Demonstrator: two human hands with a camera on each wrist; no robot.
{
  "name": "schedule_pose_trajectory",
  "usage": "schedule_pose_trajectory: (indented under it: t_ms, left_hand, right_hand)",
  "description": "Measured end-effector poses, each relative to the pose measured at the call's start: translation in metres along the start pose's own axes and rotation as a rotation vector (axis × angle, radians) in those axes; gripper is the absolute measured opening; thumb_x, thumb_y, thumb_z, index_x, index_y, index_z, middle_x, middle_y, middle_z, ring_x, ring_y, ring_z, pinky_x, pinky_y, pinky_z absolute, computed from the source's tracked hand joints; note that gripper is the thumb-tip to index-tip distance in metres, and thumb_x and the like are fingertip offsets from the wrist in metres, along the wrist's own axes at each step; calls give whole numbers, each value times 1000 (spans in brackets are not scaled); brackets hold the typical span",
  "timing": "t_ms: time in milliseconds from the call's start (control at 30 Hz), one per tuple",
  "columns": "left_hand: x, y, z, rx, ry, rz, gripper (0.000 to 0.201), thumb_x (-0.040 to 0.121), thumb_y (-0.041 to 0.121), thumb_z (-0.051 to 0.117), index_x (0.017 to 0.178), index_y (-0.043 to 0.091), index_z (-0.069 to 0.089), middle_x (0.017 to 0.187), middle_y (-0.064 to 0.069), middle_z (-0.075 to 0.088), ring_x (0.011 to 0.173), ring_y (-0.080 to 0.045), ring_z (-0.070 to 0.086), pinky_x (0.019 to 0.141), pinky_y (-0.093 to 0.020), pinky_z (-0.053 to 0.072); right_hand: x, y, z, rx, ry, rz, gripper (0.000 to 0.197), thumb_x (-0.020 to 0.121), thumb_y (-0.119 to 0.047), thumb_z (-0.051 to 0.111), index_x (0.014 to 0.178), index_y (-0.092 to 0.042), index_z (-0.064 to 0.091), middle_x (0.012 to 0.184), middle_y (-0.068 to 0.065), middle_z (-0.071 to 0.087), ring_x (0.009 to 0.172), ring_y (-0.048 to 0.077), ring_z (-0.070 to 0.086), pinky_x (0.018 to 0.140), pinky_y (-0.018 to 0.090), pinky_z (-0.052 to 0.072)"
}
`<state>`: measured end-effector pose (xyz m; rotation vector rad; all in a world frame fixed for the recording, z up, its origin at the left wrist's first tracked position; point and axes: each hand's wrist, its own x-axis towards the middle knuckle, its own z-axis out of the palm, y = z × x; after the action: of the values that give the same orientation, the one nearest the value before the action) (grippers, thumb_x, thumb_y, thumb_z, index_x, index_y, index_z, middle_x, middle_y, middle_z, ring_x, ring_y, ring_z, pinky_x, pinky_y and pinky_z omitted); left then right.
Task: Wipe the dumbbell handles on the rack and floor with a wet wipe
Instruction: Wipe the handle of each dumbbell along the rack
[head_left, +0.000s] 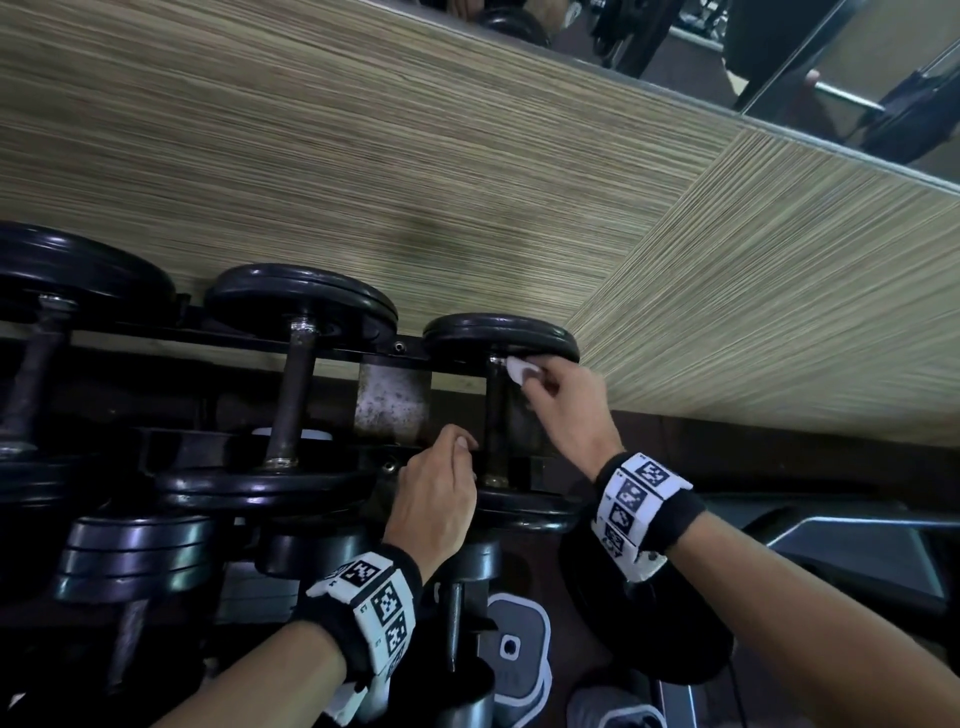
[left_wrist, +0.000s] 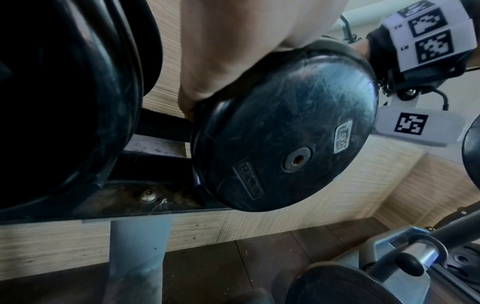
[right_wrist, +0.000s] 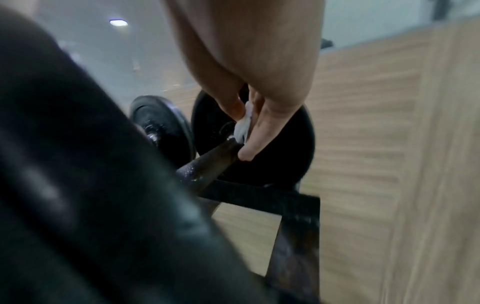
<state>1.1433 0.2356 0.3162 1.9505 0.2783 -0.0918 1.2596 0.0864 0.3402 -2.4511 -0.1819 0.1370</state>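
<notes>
The right hand (head_left: 563, 400) reaches to the far end of the rightmost dumbbell's handle (head_left: 496, 421) on the rack (head_left: 392, 347); its fingers (right_wrist: 253, 131) are pinched together on a crumpled white wet wipe (head_left: 522, 370), which is pressed against the handle just beside the far weight plate (head_left: 498, 335); the right wrist view shows the wet wipe (right_wrist: 242, 123) bunched between thumb and fingers at the top of the dark, knurled bar (right_wrist: 207, 162). The left hand (head_left: 439, 499) sits at the near end of the same dumbbell, to the left of the handle; its fingers are curled, the thumb tip close to the bar, though whether they grip anything I cannot tell; in the left wrist view the hand (left_wrist: 228, 51) lies against the rim of the near plate (left_wrist: 283, 131), marked 7.5KG. A larger dumbbell (head_left: 298, 384) rests on the rack to the left, with another (head_left: 36, 364) at the far left edge; more black weights (head_left: 135, 556) sit on a lower level nearer the person; a striped wood-look wall panel (head_left: 467, 182) rises behind the rack.
</notes>
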Motion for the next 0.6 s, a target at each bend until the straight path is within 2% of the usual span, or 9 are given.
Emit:
schedule_pose_trajectory:
  t_ms: [33, 100, 167, 267, 367, 467, 600]
  left_hand:
    - [0, 0, 0, -7, 1, 0, 26, 105, 21, 32, 96, 20, 56, 68, -5, 64, 52, -12, 52, 57, -32, 44]
    - [0, -1, 1, -25, 4, 0, 26, 105, 21, 32, 95, 20, 56, 67, -6, 64, 48, -12, 50, 54, -30, 42]
    - [0, -2, 1, -34, -2, -5, 26, 104, 21, 32, 95, 20, 56, 67, -8, 64, 46, -11, 48, 52, -29, 41]
    - [0, -2, 1, -34, -8, -13, 27, 105, 21, 32, 95, 20, 56, 68, -10, 65, 47, -11, 48, 51, -29, 41]
    - [1, -3, 1, -35, -11, -11, 27, 105, 21, 32, 95, 20, 56, 69, -9, 64, 47, -11, 48, 51, -27, 39]
    - [1, -4, 1, -39, -13, -14, 27, 104, 22, 31, 96, 21, 57, 68, -7, 64, 46, -9, 47, 51, -26, 38]
    - [1, -3, 1, -41, -7, -8, 27, 104, 22, 31, 95, 21, 57, 67, -7, 65, 44, -8, 46, 49, -23, 35]
  right_hand:
    - [3, 6, 1, 82, 8, 91, 18, 98, -16, 58, 105, -8, 72, 80, 9, 73, 70, 25, 72, 69, 45, 61]
    - [8, 17, 7, 236, -21, 269, 20, 98, -10, 58, 111, -1, 70, 91, 14, 74, 73, 22, 74, 69, 42, 63]
    - [11, 23, 15, 340, -87, 362, 16, 98, -6, 57, 108, 1, 68, 99, 17, 71, 74, 21, 74, 67, 36, 63]
    - [13, 19, 22, 413, -227, 342, 14, 100, 0, 51, 100, -5, 64, 92, 9, 66, 70, 13, 68, 61, 24, 58]
    - [21, 13, 20, 432, -310, 279, 18, 101, 4, 45, 106, 0, 62, 95, 10, 65, 75, 14, 68, 63, 21, 58]
    - [25, 12, 17, 563, -328, 304, 21, 102, 5, 42, 109, 5, 62, 92, 6, 68, 69, 6, 70, 64, 20, 58]
    - [21, 14, 19, 621, -284, 313, 22, 103, 3, 44, 112, 10, 63, 90, 5, 69, 72, 10, 70, 66, 23, 59]
